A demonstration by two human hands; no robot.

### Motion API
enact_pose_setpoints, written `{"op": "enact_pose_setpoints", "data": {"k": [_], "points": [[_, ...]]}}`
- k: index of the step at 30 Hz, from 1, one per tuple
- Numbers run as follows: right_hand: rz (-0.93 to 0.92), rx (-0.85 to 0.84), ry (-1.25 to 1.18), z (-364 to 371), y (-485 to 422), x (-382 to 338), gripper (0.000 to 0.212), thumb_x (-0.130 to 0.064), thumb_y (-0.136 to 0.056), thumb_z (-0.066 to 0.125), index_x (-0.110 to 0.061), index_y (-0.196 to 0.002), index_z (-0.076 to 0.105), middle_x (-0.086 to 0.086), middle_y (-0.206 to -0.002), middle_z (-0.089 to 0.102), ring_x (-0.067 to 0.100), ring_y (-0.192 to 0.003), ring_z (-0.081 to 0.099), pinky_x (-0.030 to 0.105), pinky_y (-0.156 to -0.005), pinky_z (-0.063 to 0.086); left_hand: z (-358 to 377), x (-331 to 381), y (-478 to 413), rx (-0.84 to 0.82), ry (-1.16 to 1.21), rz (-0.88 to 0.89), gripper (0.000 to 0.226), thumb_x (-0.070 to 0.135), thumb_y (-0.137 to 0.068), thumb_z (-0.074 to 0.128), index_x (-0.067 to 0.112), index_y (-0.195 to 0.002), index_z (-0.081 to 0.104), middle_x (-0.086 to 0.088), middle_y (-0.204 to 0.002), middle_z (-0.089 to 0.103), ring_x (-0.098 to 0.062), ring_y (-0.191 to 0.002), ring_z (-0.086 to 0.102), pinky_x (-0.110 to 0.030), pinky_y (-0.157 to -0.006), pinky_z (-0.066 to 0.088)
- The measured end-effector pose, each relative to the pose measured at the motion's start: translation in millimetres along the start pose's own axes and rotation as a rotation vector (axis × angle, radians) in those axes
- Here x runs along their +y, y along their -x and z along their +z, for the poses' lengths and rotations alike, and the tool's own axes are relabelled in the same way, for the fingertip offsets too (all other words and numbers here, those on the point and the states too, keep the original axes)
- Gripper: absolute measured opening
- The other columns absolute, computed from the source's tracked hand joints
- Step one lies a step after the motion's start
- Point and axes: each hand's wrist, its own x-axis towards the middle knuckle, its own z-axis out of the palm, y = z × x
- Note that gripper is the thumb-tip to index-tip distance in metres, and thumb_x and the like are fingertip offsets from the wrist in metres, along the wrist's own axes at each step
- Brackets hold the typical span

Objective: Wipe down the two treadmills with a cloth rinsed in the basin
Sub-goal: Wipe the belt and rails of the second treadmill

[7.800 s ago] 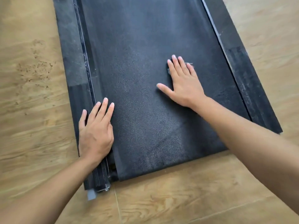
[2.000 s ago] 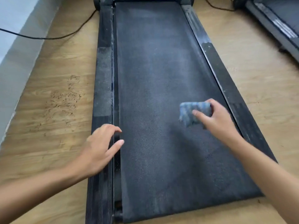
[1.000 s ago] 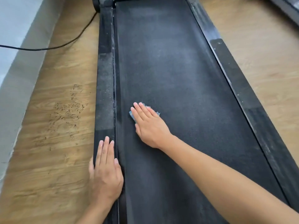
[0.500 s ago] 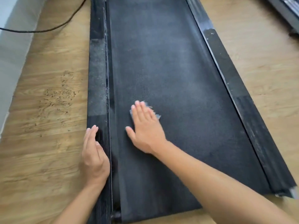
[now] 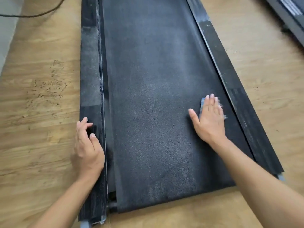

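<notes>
1. Wood-grain floor [image 5: 41,112] lies under a black treadmill [image 5: 148,79], whose belt runs away from the camera; a dark cable [image 5: 32,14] trails across the top left.
2. The right hand [image 5: 209,119] lies flat, fingers straight and together, pressing a blue cloth [image 5: 202,102] onto the belt near the right side rail [image 5: 238,99] (only the cloth's frayed edges peek out).
3. The left hand [image 5: 87,145] rests on the left side rail [image 5: 89,71] towards the treadmill's near end, fingers loosely bent, grasping nothing.
4. A second treadmill [image 5: 289,12] shows in the top right corner, well apart.
</notes>
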Motion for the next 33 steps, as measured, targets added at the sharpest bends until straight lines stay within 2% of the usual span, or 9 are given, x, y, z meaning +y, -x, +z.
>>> {"op": "enact_pose_setpoints", "data": {"k": [4,8,12,16,19,21,26,28,33], "points": [[-0.557,-0.009,-0.057,43,58,-165,0.085,-0.061,-0.101,0.037,-0.004,-0.163,0.023,0.017,-0.173,0.014,0.033,-0.161,0.008,0.044,-0.130,0.010,-3,-2,-1,0.022,-0.015,0.008,0.049,-0.005,-0.100,0.041,0.019,-0.141,0.052,0.003,-0.157,0.053,-0.021,-0.153,0.039,-0.050,-0.111,0.042],[-0.822,-0.097,0.035,60,105,-199,0.069,-0.048,-0.111,0.021,-0.009,-0.167,0.011,0.011,-0.175,0.000,0.023,-0.162,-0.005,0.043,-0.130,0.008,-8,-10,-1,0.025,-0.022,0.093,0.043,-0.010,-0.099,0.043,0.011,-0.134,0.058,-0.006,-0.154,0.055,-0.025,-0.152,0.041,-0.049,-0.122,0.036],[-0.470,0.010,0.030,38,57,-80,0.069,-0.047,-0.110,0.024,-0.011,-0.167,0.009,0.008,-0.176,0.000,0.023,-0.162,-0.004,0.043,-0.131,0.007,-8,-7,-2,-0.004,-0.101,0.165,0.028,0.004,-0.101,0.060,0.007,-0.128,0.061,-0.009,-0.154,0.054,-0.027,-0.152,0.039,-0.044,-0.126,0.029],[-0.024,0.001,0.080,6,27,64,0.089,-0.069,-0.103,0.014,-0.005,-0.166,0.014,0.015,-0.174,0.010,0.027,-0.162,0.005,0.043,-0.131,0.009,-4,-3,-1,-0.013,-0.123,0.118,0.029,0.010,-0.101,0.063,0.011,-0.129,0.060,-0.004,-0.155,0.053,-0.025,-0.151,0.041,-0.045,-0.122,0.031],[0.193,0.015,-0.004,4,32,50,0.102,-0.077,-0.098,0.009,0.000,-0.165,0.008,0.018,-0.174,0.006,0.031,-0.162,0.004,0.049,-0.130,0.011,-2,0,-2,-0.011,-0.117,0.104,0.029,0.005,-0.099,0.061,0.012,-0.127,0.061,-0.002,-0.154,0.054,-0.023,-0.151,0.042,-0.043,-0.118,0.032],[0.134,0.028,-0.025,14,42,-14,0.101,-0.075,-0.097,0.009,0.000,-0.165,0.008,0.020,-0.174,0.004,0.034,-0.161,0.002,0.051,-0.130,0.011,-3,0,-1,0.000,-0.113,0.081,0.029,0.002,-0.099,0.057,0.012,-0.126,0.062,0.000,-0.155,0.055,-0.021,-0.151,0.041,-0.041,-0.118,0.032],[-0.652,-0.119,-0.042,61,142,-177,0.080,-0.058,-0.107,0.028,-0.007,-0.167,0.011,0.014,-0.175,-0.001,0.027,-0.162,-0.007,0.046,-0.130,0.009,-4,-6,-1,0.019,-0.070,0.119,0.045,-0.009,-0.099,0.039,0.015,-0.133,0.057,-0.003,-0.153,0.057,-0.019,-0.153,0.039,-0.043,-0.118,0.037],[-0.782,-0.149,-0.015,64,163,-177,0.078,-0.058,-0.108,0.026,-0.009,-0.167,0.011,0.011,-0.175,-0.001,0.023,-0.162,-0.009,0.044,-0.130,0.008,-5,-9,0,0.011,-0.069,0.120,0.046,-0.009,-0.100,0.037,0.014,-0.134,0.055,-0.004,-0.154,0.056,-0.020,-0.155,0.038,-0.045,-0.119,0.038],[-0.259,-0.041,0.023,30,94,-24,0.089,-0.070,-0.101,0.020,-0.010,-0.167,0.013,0.010,-0.175,0.005,0.026,-0.162,0.001,0.047,-0.131,0.014,-4,-11,-6,-0.043,-0.048,0.107,0.032,0.001,-0.101,0.041,0.011,-0.127,0.057,0.001,-0.161,0.048,-0.014,-0.157,0.031,-0.033,-0.122,0.030]]}}
